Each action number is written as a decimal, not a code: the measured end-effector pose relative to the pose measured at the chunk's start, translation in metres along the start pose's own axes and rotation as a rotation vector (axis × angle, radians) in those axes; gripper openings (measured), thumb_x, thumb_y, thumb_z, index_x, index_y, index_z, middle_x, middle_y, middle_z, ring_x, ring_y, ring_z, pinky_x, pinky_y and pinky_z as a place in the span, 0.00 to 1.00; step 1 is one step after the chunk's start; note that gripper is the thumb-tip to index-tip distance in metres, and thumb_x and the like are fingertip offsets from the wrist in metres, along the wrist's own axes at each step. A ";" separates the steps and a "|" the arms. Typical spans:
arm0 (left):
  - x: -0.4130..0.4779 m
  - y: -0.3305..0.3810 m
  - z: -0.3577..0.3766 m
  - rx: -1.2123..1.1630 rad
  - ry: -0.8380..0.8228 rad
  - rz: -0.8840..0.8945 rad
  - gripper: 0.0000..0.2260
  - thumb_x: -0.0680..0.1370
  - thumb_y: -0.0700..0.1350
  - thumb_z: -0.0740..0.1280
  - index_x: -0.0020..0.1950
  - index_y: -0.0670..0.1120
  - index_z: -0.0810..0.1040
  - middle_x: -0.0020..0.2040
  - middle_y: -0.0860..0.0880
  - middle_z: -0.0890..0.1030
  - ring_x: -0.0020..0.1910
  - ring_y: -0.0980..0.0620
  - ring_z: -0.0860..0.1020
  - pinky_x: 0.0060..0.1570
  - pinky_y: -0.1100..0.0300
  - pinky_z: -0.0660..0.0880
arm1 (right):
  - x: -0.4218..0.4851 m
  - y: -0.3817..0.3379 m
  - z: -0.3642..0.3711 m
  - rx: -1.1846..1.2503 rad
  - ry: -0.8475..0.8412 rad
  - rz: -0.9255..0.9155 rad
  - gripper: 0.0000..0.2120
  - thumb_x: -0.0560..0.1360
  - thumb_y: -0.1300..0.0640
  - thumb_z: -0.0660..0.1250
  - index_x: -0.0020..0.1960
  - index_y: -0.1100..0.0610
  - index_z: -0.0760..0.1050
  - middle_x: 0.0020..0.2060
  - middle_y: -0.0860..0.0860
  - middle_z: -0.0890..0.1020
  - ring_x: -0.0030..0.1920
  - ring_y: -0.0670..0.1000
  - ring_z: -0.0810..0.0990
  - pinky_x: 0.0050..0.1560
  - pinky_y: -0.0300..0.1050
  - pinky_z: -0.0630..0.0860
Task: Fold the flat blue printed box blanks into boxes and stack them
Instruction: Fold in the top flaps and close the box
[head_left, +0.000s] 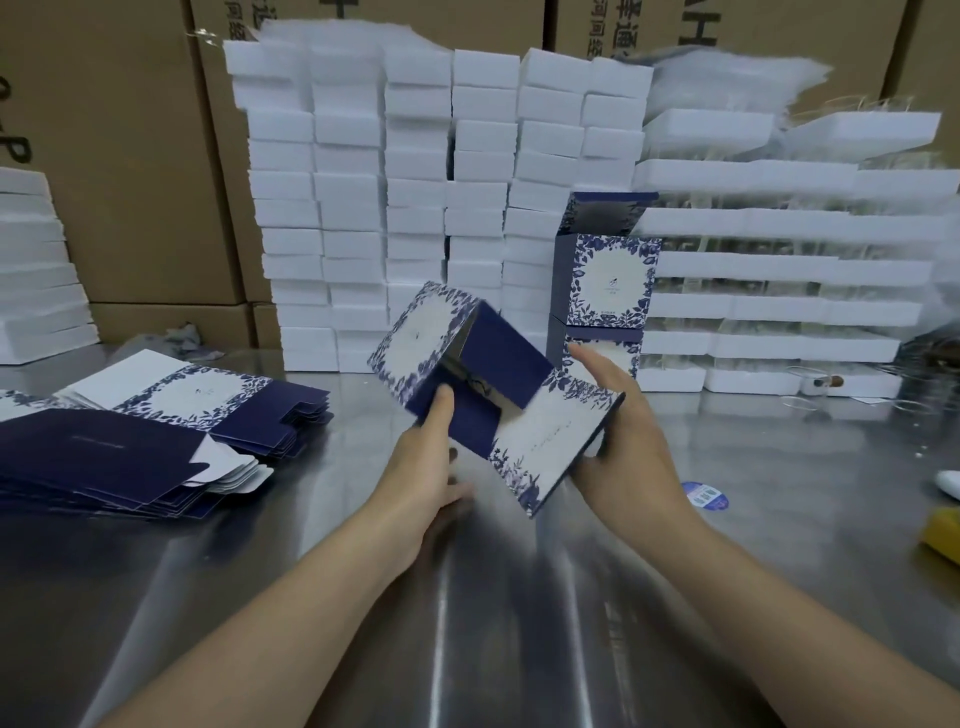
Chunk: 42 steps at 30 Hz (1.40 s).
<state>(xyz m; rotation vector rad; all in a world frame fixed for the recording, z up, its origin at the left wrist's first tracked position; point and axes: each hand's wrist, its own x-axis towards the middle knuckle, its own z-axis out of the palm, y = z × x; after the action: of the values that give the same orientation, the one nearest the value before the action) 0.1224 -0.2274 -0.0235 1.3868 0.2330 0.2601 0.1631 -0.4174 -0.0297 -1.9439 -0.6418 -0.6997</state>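
- Your left hand (434, 457) grips the half-folded box (447, 332). The thumb is pressed flat on a dark blue flap, and the fingers underneath are blurred, so how far they curl can't be told.
- Your right hand (618, 431) holds the same box at its right-hand printed panel. The fingers lie fairly straight along the back and the thumb is hooked round the panel's edge.
- The box is off the table (493, 597), tilted between both hands. One flower-print panel is up on the left, another is angled down on the right, and the dark blue flaps are partly folded in between.
- The flat blanks (104, 457) are to the left of the box, well apart from it. They lie in a fanned pile on the table, mostly dark blue side up, with one print-side sheet showing behind.
- The finished boxes (610, 280) are just behind and to the right of the box. Two are stacked, and the top one has its lid flap standing open.
- White blocks (415, 197) stand directly behind the box, in tall columns.
- White trays (779, 265) are behind it to the right, in layered rows — the contents are too small to make out.
- Brown cartons (130, 182) are at the far back, behind everything.
- A round blue sticker (705, 496) lies on the table to the right of the box, near your right wrist.
- A yellow thing (943, 535) is at the far right, cut off by the frame edge — can't tell what it is.
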 end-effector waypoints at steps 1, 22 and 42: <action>-0.001 0.003 -0.001 -0.021 -0.003 0.055 0.21 0.83 0.68 0.59 0.70 0.58 0.77 0.67 0.56 0.81 0.70 0.51 0.77 0.68 0.44 0.78 | 0.001 -0.003 -0.001 -0.025 0.006 -0.024 0.39 0.73 0.63 0.77 0.78 0.43 0.67 0.73 0.41 0.72 0.75 0.45 0.70 0.75 0.49 0.69; -0.020 0.002 0.000 0.292 0.195 0.833 0.18 0.83 0.52 0.68 0.69 0.68 0.71 0.60 0.62 0.76 0.52 0.55 0.79 0.46 0.60 0.77 | 0.004 -0.040 -0.009 0.380 0.294 -0.085 0.32 0.79 0.55 0.74 0.77 0.38 0.65 0.62 0.37 0.78 0.61 0.48 0.82 0.52 0.49 0.84; -0.003 -0.016 -0.005 0.430 0.002 0.642 0.34 0.81 0.51 0.73 0.77 0.76 0.59 0.70 0.61 0.73 0.65 0.66 0.75 0.67 0.51 0.75 | -0.011 -0.004 0.008 0.000 -0.061 0.000 0.37 0.77 0.47 0.70 0.77 0.23 0.55 0.65 0.33 0.72 0.62 0.36 0.75 0.67 0.52 0.75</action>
<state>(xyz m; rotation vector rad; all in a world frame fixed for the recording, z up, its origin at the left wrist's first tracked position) 0.1189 -0.2259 -0.0402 1.8642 -0.1782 0.7767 0.1543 -0.4099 -0.0382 -1.9717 -0.6788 -0.6429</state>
